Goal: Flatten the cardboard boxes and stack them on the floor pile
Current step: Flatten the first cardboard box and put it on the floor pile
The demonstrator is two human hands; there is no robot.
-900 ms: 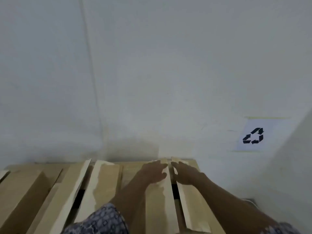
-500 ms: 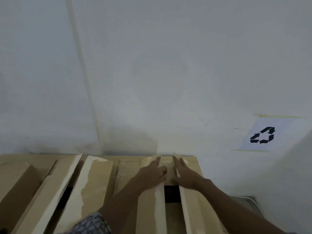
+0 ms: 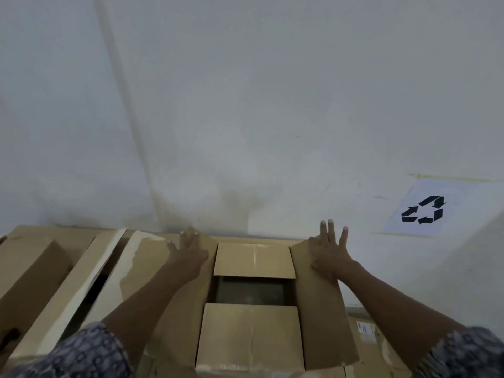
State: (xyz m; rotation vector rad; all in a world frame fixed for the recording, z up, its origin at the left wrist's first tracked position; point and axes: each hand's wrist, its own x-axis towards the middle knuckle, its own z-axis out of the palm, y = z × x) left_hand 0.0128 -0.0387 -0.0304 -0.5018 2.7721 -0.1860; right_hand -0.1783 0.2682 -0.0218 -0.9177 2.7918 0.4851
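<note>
A brown cardboard box (image 3: 251,334) stands in front of me against the wall, its top open. My left hand (image 3: 189,251) lies flat, fingers spread, on its left long flap (image 3: 177,309). My right hand (image 3: 328,248) lies flat on the right long flap (image 3: 321,317), fingertips past the far edge. Both long flaps are spread outward. The two short inner flaps (image 3: 253,259) lie nearly level, with a dark gap (image 3: 251,291) between them showing the inside.
A second cardboard box (image 3: 90,274) with raised flaps stands just to the left, and another box (image 3: 27,268) further left. A white wall runs right behind them. A recycling-symbol sheet (image 3: 425,212) is taped to the wall at right. More cardboard with a label (image 3: 366,330) lies at lower right.
My hands were together on the box's two long flaps at the middle seam. They have moved apart sideways, and the flaps have swung open, exposing the inner flaps and the box's inside.
</note>
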